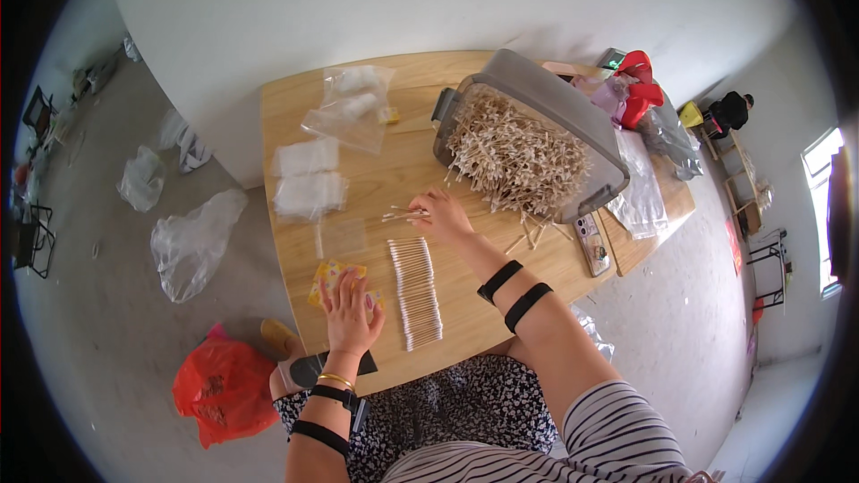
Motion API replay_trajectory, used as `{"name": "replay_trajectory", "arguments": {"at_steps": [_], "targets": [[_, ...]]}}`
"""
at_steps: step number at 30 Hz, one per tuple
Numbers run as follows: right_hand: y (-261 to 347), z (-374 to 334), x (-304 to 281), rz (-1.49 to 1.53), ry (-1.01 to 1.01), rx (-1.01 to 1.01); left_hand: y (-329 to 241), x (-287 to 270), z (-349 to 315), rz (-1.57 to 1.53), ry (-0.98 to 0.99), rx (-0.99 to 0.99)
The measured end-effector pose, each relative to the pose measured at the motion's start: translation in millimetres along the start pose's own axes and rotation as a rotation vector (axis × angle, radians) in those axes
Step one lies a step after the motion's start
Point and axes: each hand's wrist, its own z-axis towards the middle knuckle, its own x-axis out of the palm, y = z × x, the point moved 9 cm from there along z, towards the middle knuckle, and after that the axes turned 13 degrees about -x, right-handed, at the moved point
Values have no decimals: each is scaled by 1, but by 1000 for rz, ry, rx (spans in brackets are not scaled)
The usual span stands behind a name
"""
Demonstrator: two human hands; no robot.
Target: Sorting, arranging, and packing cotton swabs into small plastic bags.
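Observation:
My right hand (pixel 442 215) pinches a few cotton swabs, whose ends stick out to the left of my fingers. Just below it, a neat row of cotton swabs (pixel 415 293) lies side by side on the wooden table. My left hand (pixel 352 315) rests with fingers spread on yellow patterned cards or packets (pixel 328 275); which of these they are I cannot tell. To the right of my right hand, a grey plastic bin (pixel 528 72) lies tipped on its side. A big heap of loose cotton swabs (pixel 514 148) fills it and spills onto the table.
Stacks of small clear bags (pixel 309 192) and a larger plastic bag (pixel 362 98) lie on the table's left. A phone (pixel 591 246) sits near the bin. A red bag (pixel 224 389) and clear plastic bags (pixel 197 241) are on the floor. Another person (pixel 732 114) is at far right.

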Motion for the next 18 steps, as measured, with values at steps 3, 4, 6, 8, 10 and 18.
{"name": "replay_trajectory", "arguments": {"at_steps": [3, 4, 6, 8, 10, 18], "targets": [[-7, -3, -26, -200, -116, 152, 3, -1, 0, 7, -6, -3], [-10, 0, -32, -200, -113, 152, 4, -1, -1, 11, -5, -5], [-10, 10, -55, -505, -103, -14, 1, 0, 1, 4, 6, -5], [-12, 13, -60, -569, -125, -97, 1, 0, 2, -2, 16, -8], [-22, 18, -43, -692, 127, -147, 0, 0, 2, -6, 8, -3], [-48, 15, -45, -731, 105, -220, -1, -1, 2, -19, 10, -5]]}}
